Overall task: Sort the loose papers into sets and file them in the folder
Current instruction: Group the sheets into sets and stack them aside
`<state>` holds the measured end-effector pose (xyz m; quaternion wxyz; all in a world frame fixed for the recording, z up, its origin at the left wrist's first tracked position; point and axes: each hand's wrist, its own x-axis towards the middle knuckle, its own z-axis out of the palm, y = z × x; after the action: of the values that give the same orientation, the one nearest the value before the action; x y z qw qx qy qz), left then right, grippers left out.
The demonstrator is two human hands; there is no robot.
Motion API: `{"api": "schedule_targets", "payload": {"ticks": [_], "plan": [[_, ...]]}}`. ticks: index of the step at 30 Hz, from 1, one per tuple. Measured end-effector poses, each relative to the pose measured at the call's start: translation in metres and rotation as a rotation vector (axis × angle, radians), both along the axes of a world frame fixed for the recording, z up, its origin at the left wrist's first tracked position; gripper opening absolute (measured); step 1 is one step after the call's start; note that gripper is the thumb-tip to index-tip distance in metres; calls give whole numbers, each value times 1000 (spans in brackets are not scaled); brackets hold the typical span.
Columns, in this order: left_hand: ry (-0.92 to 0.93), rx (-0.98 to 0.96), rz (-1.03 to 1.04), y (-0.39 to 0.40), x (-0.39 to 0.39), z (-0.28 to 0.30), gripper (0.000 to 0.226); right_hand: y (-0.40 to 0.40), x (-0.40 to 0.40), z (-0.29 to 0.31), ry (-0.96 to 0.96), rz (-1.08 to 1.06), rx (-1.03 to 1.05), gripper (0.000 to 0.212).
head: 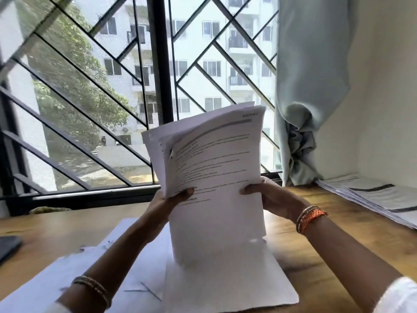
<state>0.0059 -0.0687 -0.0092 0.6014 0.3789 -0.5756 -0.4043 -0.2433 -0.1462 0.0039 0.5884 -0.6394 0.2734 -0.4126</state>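
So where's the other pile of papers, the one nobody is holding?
In the head view, that spread pile of papers lies on the wooden table at the far right, against the wall and just below the curtain.

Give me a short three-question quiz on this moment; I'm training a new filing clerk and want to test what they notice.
1. True or false: the stack of printed papers lies flat on the wooden desk.
2. Which hand wears the orange wristband? A) left B) right
3. Fill in: the other spread of papers lies at the desk's far ____ side, below the curtain.

Key:
1. False: it stands upright, its lower edge on the white sheets, with the left hand and right hand each keeping a grip on a side.
2. B
3. right
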Motion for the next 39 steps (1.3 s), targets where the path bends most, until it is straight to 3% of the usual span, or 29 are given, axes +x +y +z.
{"api": "schedule_targets", "payload": {"ticks": [4,9,13,16,21,25,29,35,39], "plan": [[137,-98,53,3,-13,18,29,4,5,12,-189,-8,-12,29],[62,-126,251,4,-26,10,10,11,0,12,-110,-21,-64,30],[21,-247,208,8,-12,25,15,14,-14,12,-95,-95,-75,32],[-107,-172,93,7,-23,10,25,24,-8,-15,-35,-142,-110,25],[23,-221,324,-4,-33,-13,32,33,-3,-44,37,-211,-127,49],[157,-268,467,-1,-29,10,30,36,-1,-19,-87,-285,-161,11],[158,-84,231,8,-37,11,17,43,7,-15,-94,-300,-126,14],[228,-113,423,5,-29,1,4,54,-4,-4,-144,-225,-36,12],[231,-147,396,12,-42,9,8,65,-7,-6,-127,-307,-25,15]]}}
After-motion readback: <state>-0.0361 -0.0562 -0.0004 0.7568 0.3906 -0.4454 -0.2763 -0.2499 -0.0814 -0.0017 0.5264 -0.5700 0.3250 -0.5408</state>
